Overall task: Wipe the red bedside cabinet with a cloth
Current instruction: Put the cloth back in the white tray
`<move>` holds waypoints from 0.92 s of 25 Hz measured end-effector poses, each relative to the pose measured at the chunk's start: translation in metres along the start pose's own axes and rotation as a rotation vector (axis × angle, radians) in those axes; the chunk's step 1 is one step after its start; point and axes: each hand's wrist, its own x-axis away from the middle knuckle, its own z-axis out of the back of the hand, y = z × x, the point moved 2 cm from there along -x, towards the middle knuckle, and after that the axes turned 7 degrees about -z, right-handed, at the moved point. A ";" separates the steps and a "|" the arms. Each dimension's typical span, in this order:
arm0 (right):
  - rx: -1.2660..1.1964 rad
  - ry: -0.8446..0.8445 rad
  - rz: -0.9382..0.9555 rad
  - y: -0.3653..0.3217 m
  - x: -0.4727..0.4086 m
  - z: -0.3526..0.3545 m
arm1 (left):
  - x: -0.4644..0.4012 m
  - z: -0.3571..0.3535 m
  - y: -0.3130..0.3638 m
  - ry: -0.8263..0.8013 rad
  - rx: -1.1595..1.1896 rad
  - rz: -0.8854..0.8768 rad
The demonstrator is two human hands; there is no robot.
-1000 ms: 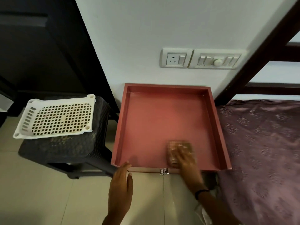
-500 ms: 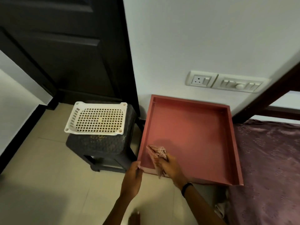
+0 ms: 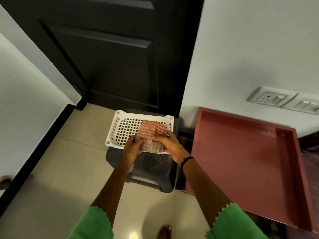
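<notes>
- cloth: red and white checks
- basket: white, with square holes
- stool: dark grey
- cabinet top: red
- door: black
- sleeves: green
- floor: cream tiles

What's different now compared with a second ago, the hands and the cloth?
The red-and-white checked cloth left the red wooden cabinet top; it moved left, over the white perforated plastic basket. The left hand, free before, now grips it together with the right hand. The basket, the dark stool and the cabinet stayed put.
</notes>
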 end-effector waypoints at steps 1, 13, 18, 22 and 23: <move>0.024 0.058 0.035 -0.002 -0.013 -0.005 | -0.016 0.007 -0.003 -0.020 -0.035 0.002; 0.676 0.323 0.307 0.028 -0.067 -0.013 | -0.075 -0.002 -0.037 -0.294 -0.938 -0.164; 0.650 0.440 0.431 -0.013 -0.020 0.016 | -0.036 -0.040 0.027 -0.177 -1.000 -0.445; 0.865 0.747 0.572 -0.083 0.055 0.084 | 0.016 -0.106 0.116 -0.165 -1.061 -0.853; 0.879 0.854 0.627 -0.108 0.080 0.106 | 0.033 -0.130 0.145 -0.127 -1.033 -0.994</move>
